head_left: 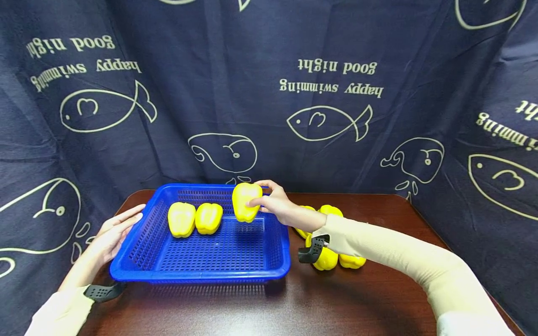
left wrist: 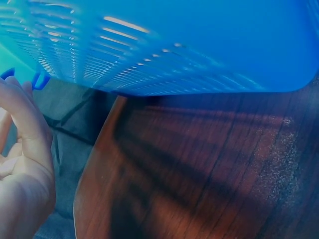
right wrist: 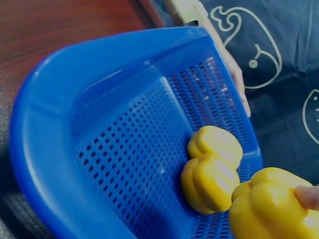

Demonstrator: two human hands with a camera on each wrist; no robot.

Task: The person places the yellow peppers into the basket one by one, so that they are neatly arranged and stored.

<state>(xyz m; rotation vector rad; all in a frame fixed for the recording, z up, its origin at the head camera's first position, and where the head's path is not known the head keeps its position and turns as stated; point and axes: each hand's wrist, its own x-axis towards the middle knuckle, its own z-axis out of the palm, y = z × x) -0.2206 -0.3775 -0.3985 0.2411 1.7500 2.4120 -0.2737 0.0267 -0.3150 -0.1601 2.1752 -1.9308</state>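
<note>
In the head view, my right hand [head_left: 275, 200] pinches a yellow bell pepper [head_left: 245, 201] between thumb and fingers, above the right part of a blue plastic basket [head_left: 201, 274]. The right wrist view shows a fingertip [right wrist: 307, 197] pressed on this held pepper [right wrist: 271, 206]. Two more yellow bell peppers [head_left: 181, 220] [head_left: 208, 218] lie side by side on the basket floor, towards its left. My left hand [head_left: 111, 238] rests against the basket's left rim with fingers extended; its fingertips reach the side of the basket in the left wrist view.
Several yellow bell peppers [head_left: 352, 261] sit on the brown table [head_left: 357, 303] to the right of the basket, partly hidden by my right forearm. A dark blue curtain [head_left: 260, 93] with fish prints hangs behind the table and along both sides.
</note>
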